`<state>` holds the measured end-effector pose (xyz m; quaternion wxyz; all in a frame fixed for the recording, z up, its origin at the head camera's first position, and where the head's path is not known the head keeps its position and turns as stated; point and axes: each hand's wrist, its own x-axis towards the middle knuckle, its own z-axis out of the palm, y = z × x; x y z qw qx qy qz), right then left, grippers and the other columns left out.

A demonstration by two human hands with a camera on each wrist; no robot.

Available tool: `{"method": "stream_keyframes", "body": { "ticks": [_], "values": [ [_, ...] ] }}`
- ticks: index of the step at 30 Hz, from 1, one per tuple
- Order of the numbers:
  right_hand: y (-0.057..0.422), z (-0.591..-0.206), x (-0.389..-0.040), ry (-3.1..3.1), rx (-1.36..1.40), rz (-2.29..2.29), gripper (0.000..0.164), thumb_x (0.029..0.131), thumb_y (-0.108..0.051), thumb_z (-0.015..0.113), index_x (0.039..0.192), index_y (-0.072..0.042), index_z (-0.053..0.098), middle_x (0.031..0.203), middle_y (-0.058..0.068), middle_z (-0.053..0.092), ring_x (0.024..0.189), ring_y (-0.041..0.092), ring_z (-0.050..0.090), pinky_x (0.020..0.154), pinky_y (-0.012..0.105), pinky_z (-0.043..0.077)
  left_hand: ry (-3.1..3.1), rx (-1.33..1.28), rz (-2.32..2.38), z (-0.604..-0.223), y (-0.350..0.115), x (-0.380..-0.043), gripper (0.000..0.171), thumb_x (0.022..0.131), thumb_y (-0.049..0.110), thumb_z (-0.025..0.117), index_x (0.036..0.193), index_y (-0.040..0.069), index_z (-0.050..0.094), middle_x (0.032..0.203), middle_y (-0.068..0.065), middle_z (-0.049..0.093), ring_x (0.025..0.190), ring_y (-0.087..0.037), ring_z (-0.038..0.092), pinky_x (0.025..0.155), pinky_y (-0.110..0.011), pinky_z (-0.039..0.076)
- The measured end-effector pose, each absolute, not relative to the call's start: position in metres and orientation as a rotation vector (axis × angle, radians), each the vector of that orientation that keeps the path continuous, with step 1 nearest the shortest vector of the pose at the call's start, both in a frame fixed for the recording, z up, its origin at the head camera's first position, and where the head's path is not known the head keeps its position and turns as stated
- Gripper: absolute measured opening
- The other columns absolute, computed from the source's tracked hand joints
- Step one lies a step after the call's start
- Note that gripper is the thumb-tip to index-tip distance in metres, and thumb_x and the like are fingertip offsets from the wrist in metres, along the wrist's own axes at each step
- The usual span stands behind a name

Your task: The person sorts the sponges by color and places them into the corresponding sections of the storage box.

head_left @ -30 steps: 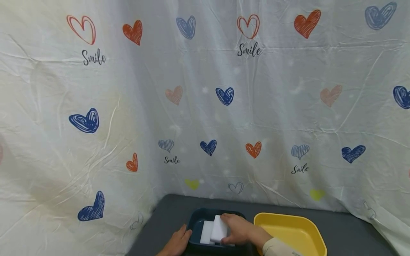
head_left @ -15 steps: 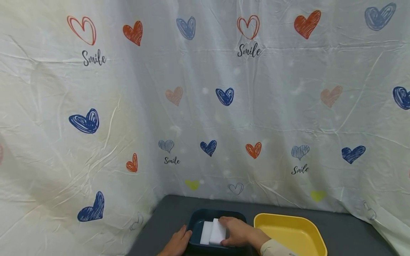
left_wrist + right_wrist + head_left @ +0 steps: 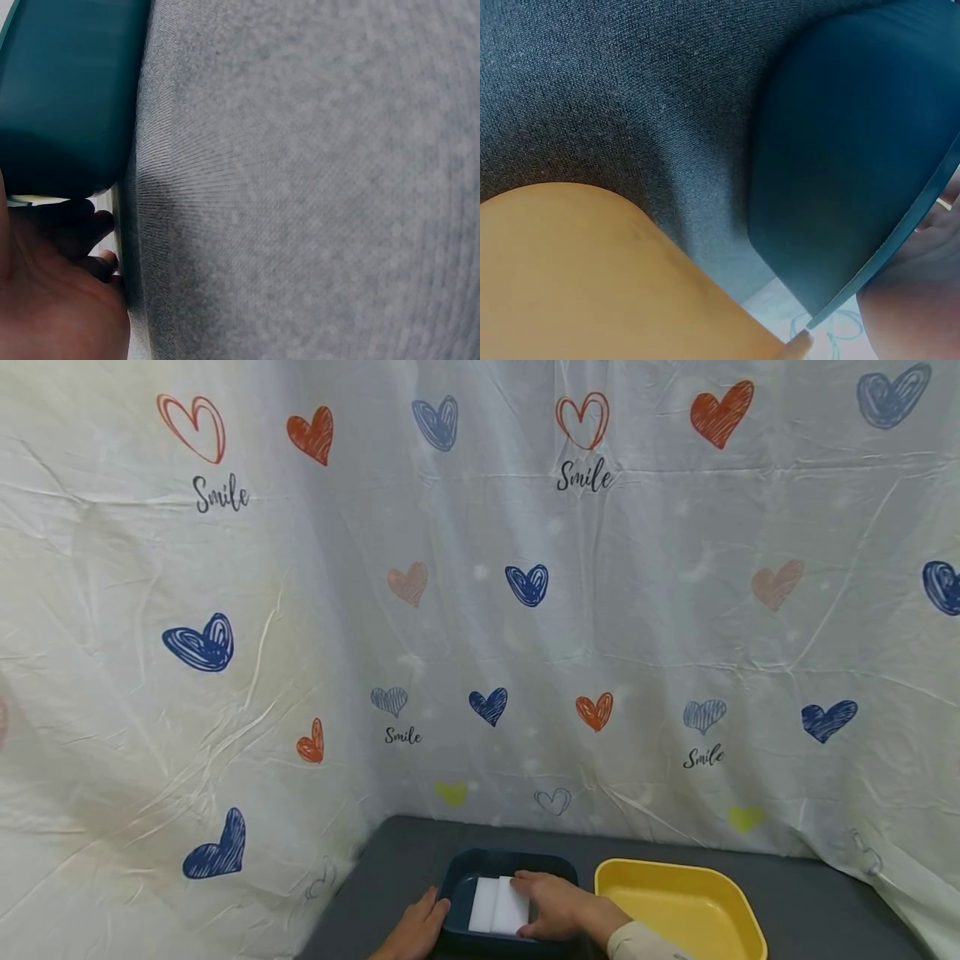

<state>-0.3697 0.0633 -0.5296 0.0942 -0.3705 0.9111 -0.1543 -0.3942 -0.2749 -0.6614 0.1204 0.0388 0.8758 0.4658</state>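
A dark blue tray (image 3: pixel 459 890) stands low in the head view. In it, two white sponge-like blocks lie side by side. My right hand (image 3: pixel 551 906) reaches into the tray and grips the right-hand white block (image 3: pixel 512 908), fingers at its far end and thumb at its near end. The other white block (image 3: pixel 483 906) touches it on the left. My left hand (image 3: pixel 415 927) holds the tray's left side, thumb near the rim. In the right wrist view my right hand (image 3: pixel 922 292) is partly hidden behind the tray wall (image 3: pixel 840 150).
A yellow tray (image 3: pixel 701 902) stands just right of the blue one, under my right forearm. Both rest on a dark grey table surface (image 3: pixel 405 852). Behind it hangs a white curtain (image 3: pixel 637 610) printed with hearts.
My right hand has lowered the right-hand white block from leaning over the other one to lying flat beside it. My left hand stays on the blue tray.
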Motion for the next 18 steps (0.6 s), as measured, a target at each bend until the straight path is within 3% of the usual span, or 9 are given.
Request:
{"method": "stream_keyframes", "body": {
  "ticks": [18],
  "values": [
    [0.075, -0.526, -0.372, 2.714, -1.047, -0.561, 0.062, 0.103, -0.05, 0.072, 0.154, -0.016, 0.063, 0.162, 0.008, 0.06, 0.142, 0.024, 0.062, 0.12, 0.052, 0.051, 2.567, 0.098, 1.364, -0.656, -0.271, -0.39, 0.106, 0.108, 0.071, 0.049, 0.16, -0.021, 0.035, 0.167, -0.046, 0.031, 0.155, -0.065, 0.029, 0.123, -0.079, 0.026]
  ]
}}
